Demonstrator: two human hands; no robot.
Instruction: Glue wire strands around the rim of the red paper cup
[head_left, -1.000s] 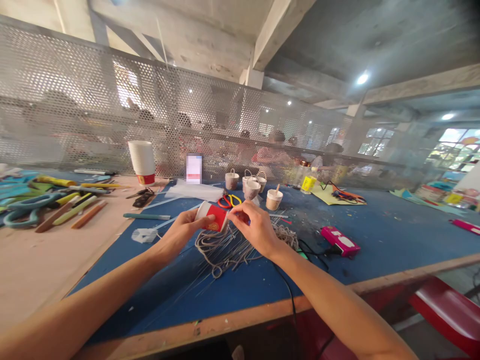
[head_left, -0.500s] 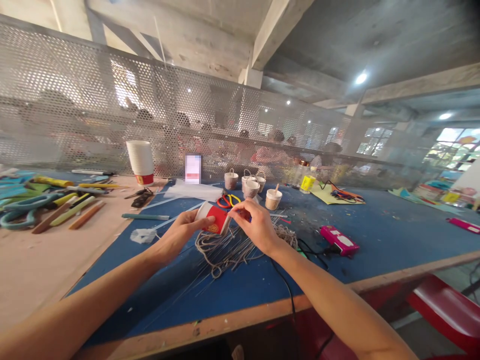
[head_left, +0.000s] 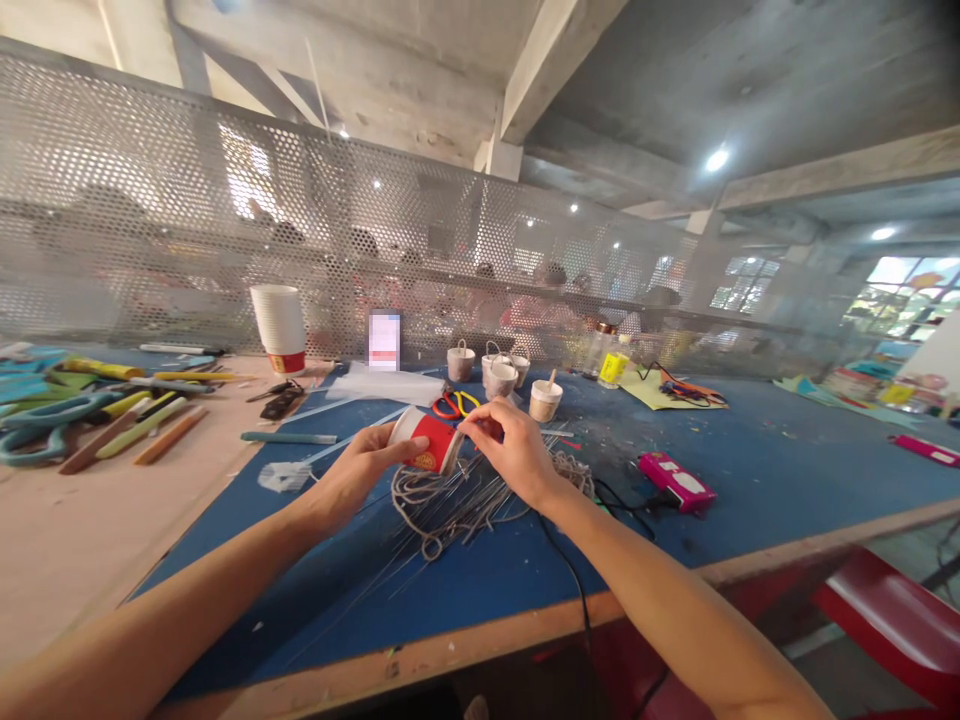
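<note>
Red-and-white paper cup [head_left: 429,442] tilts near centre frame; our left hand [head_left: 366,464] clasps it, thumb against its side; our right hand [head_left: 516,450] pinches fingertips together at its end.

The left forearm [head_left: 225,570] comes in from the near left corner, bare, and slants up to the right, towards the middle. Its wrist [head_left: 319,505] is nearly in line with the forearm, and the left hand [head_left: 367,462] is closed in a grip, thumb stretched out to the right, the other fingers mostly hidden. The right forearm [head_left: 660,590], also bare, slants in from the near right side, up to the left. The right hand [head_left: 517,450] has its back partly turned up, thumb and index finger brought together at the tips and pointing left. The two hands are near each other but apart
</note>
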